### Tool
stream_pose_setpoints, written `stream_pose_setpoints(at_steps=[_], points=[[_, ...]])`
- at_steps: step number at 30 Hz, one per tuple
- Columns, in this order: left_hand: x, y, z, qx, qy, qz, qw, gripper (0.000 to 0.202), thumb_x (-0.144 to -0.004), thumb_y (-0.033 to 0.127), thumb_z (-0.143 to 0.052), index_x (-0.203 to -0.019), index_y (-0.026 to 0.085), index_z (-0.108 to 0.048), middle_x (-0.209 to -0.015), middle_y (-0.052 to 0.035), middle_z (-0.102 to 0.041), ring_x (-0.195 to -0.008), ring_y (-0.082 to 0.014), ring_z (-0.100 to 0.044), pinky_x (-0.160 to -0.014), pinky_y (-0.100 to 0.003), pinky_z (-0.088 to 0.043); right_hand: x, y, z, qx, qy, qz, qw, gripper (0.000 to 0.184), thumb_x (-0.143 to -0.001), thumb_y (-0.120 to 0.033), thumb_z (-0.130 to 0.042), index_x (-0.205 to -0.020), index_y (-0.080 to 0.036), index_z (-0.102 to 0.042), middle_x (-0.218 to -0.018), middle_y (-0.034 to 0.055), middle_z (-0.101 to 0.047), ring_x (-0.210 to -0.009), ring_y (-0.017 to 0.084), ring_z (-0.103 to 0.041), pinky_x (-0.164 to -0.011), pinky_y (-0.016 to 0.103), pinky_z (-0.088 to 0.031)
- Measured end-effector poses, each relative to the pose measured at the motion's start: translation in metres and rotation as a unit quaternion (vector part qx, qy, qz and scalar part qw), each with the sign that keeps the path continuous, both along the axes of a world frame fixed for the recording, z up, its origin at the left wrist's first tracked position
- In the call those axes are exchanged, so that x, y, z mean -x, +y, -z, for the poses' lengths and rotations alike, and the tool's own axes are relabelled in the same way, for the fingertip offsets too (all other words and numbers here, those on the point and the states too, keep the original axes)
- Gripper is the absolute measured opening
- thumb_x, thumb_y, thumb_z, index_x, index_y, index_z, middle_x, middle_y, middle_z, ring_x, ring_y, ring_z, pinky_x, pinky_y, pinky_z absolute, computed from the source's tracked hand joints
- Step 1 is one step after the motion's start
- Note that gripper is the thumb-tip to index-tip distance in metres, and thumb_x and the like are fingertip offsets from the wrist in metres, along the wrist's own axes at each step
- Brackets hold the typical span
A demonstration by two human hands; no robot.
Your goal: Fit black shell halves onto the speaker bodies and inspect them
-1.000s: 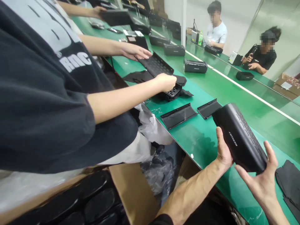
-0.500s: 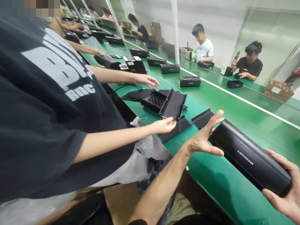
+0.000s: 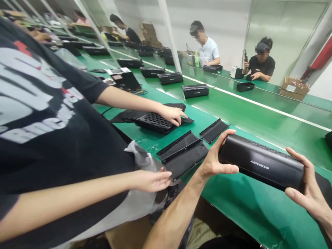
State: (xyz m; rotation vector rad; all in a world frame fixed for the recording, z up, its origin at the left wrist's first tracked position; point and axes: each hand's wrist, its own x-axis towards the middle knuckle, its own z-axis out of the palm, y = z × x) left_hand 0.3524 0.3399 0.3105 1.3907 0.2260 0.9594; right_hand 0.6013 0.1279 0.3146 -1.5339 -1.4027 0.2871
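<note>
I hold a long black speaker [image 3: 261, 167] marked MERKURY level above the green conveyor table [image 3: 259, 114]. My left hand [image 3: 216, 159] grips its left end, thumb under and fingers over the top. My right hand [image 3: 306, 188] cups its right end, fingers curled round it. To my left a co-worker in a black printed shirt leans over the table; one of their hands [image 3: 151, 180] touches a flat black panel [image 3: 185, 157] at the table's near edge, the other hand [image 3: 172, 115] rests on a black grille part [image 3: 154, 121].
Another flat black panel [image 3: 214, 130] lies beyond the first. Several black speakers [image 3: 195, 90] stand in a row along the belt behind a white line. Two seated people work at the far side. A cardboard box [image 3: 294, 88] sits at the far right.
My left hand has closed on the speaker's left end and the speaker has levelled out. The co-worker laid the upright panel flat and put a hand on the grille part.
</note>
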Motion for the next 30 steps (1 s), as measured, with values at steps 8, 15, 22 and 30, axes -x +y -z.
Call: stream_pose_setpoints(at_steps=[8, 15, 22, 30], points=[[0.002, 0.000, -0.005, -0.074, 0.030, -0.005, 0.997, 0.100, -0.056, 0.049, -0.100, -0.145, 0.033, -0.055, -0.157, -0.0091, -0.048, -0.130, -0.0352, -0.055, -0.109, -0.044, -0.048, 0.012, -0.003, 0.004, -0.054, 0.018, -0.011, 0.998, 0.076, -0.095, -0.055, -0.075, -0.160, -0.033, -0.042, -0.167, 0.0120, -0.045, -0.145, 0.035, -0.052, -0.104, 0.043, -0.054], [-0.001, -0.003, 0.003, -0.040, 0.019, -0.007, 0.999, 0.098, -0.061, 0.050, -0.098, -0.148, 0.038, -0.054, -0.157, -0.0054, -0.049, -0.124, -0.0307, -0.058, -0.102, -0.037, -0.052, -0.003, -0.002, 0.001, 0.012, -0.001, -0.032, 0.999, 0.092, -0.092, -0.067, -0.073, -0.167, -0.032, -0.032, -0.170, 0.0133, -0.040, -0.153, 0.040, -0.043, -0.104, 0.048, -0.056], [0.007, 0.000, -0.005, -0.075, 0.010, 0.039, 0.996, 0.084, -0.074, 0.050, -0.089, -0.149, 0.040, -0.053, -0.167, -0.0069, -0.038, -0.133, -0.0343, -0.056, -0.108, -0.046, -0.052, 0.001, -0.002, -0.010, -0.036, 0.019, -0.032, 0.999, 0.085, -0.091, -0.063, -0.077, -0.163, -0.036, -0.040, -0.170, 0.0124, -0.043, -0.154, 0.040, -0.043, -0.111, 0.053, -0.053], [0.009, -0.002, -0.002, -0.101, 0.022, -0.020, 0.994, 0.085, -0.072, 0.054, -0.089, -0.148, 0.035, -0.054, -0.162, -0.0102, -0.045, -0.135, -0.0379, -0.054, -0.112, -0.051, -0.048, -0.006, 0.007, -0.006, -0.028, 0.059, -0.048, 0.997, 0.081, -0.088, -0.063, -0.079, -0.157, -0.036, -0.046, -0.166, 0.0132, -0.047, -0.148, 0.038, -0.052, -0.106, 0.051, -0.057]])
